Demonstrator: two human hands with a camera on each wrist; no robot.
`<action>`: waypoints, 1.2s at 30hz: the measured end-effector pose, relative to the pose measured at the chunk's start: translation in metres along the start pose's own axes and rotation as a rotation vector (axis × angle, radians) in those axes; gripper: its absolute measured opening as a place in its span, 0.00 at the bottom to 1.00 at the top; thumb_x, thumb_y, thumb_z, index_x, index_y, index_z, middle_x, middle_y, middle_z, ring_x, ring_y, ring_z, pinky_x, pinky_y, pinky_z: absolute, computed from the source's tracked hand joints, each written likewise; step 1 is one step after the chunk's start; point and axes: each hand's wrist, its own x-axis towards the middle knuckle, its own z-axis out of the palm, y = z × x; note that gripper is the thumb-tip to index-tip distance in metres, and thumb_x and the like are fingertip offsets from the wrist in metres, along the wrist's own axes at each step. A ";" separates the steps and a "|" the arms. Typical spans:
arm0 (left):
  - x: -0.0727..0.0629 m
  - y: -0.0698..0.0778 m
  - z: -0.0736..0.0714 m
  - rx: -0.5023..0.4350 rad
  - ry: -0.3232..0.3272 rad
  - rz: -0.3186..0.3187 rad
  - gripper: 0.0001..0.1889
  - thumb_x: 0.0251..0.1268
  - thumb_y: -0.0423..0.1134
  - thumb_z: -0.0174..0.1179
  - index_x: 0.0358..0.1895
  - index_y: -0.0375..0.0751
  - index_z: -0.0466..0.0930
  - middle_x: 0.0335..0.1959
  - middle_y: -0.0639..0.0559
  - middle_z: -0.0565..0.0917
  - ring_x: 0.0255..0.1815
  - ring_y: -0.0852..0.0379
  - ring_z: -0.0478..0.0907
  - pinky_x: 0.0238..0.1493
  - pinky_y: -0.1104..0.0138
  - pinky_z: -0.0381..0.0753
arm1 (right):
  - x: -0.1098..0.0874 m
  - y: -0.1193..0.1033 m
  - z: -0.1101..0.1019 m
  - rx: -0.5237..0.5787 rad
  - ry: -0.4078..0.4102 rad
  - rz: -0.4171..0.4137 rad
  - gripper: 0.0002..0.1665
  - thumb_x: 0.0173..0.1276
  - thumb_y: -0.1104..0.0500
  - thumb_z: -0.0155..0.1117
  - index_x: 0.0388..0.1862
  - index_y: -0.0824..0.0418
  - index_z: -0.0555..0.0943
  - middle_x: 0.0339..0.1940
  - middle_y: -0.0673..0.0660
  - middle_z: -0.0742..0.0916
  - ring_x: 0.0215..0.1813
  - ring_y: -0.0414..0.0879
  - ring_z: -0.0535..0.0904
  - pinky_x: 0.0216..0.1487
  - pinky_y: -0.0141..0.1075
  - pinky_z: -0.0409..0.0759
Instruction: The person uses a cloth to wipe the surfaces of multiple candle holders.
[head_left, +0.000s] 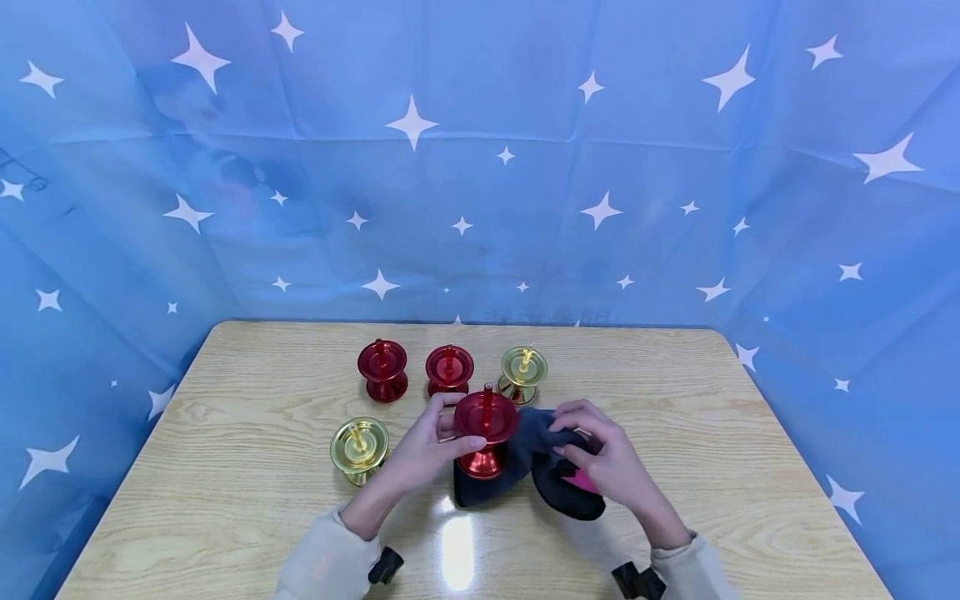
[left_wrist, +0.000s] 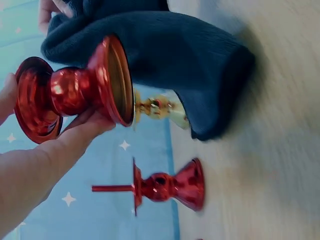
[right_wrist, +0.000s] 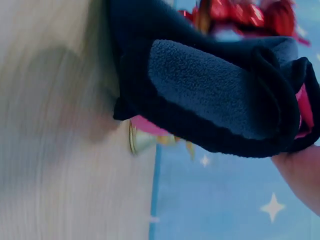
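Note:
My left hand grips a shiny red candle holder by its wide dish, thumb at the near side. Its spike points up, and in the left wrist view its flared base is held above the table. In my right hand is a pinched dark blue-grey cloth with black edging and a pink patch. The cloth hangs in folds just right of the held candle holder and partly behind it. In the right wrist view, its fuzzy grey face covers most of the fingers.
Two red candle holders and a gold one stand in a row behind the hands. Another gold candle holder stands by my left forearm. The wooden table ends at a blue star-patterned curtain.

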 end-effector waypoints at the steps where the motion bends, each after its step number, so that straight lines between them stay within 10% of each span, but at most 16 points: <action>1: -0.001 -0.002 -0.001 0.009 0.013 0.000 0.31 0.58 0.38 0.62 0.60 0.34 0.57 0.50 0.35 0.76 0.51 0.46 0.75 0.48 0.61 0.77 | 0.000 0.001 -0.005 -0.016 0.010 0.010 0.21 0.49 0.84 0.57 0.37 0.64 0.79 0.45 0.64 0.77 0.49 0.41 0.73 0.37 0.29 0.79; 14: -0.010 -0.041 -0.018 0.110 0.101 -0.029 0.35 0.60 0.39 0.60 0.64 0.32 0.49 0.53 0.30 0.72 0.54 0.40 0.72 0.52 0.59 0.75 | -0.001 0.003 -0.059 -0.174 0.141 0.147 0.15 0.52 0.82 0.59 0.36 0.68 0.78 0.43 0.61 0.77 0.45 0.37 0.72 0.39 0.23 0.76; 36: -0.018 -0.059 -0.028 0.065 0.075 -0.036 0.34 0.61 0.31 0.58 0.64 0.32 0.47 0.56 0.26 0.68 0.57 0.37 0.68 0.54 0.59 0.73 | -0.011 0.015 -0.062 -0.174 0.149 0.203 0.14 0.53 0.80 0.60 0.37 0.68 0.78 0.42 0.60 0.78 0.45 0.36 0.72 0.39 0.23 0.76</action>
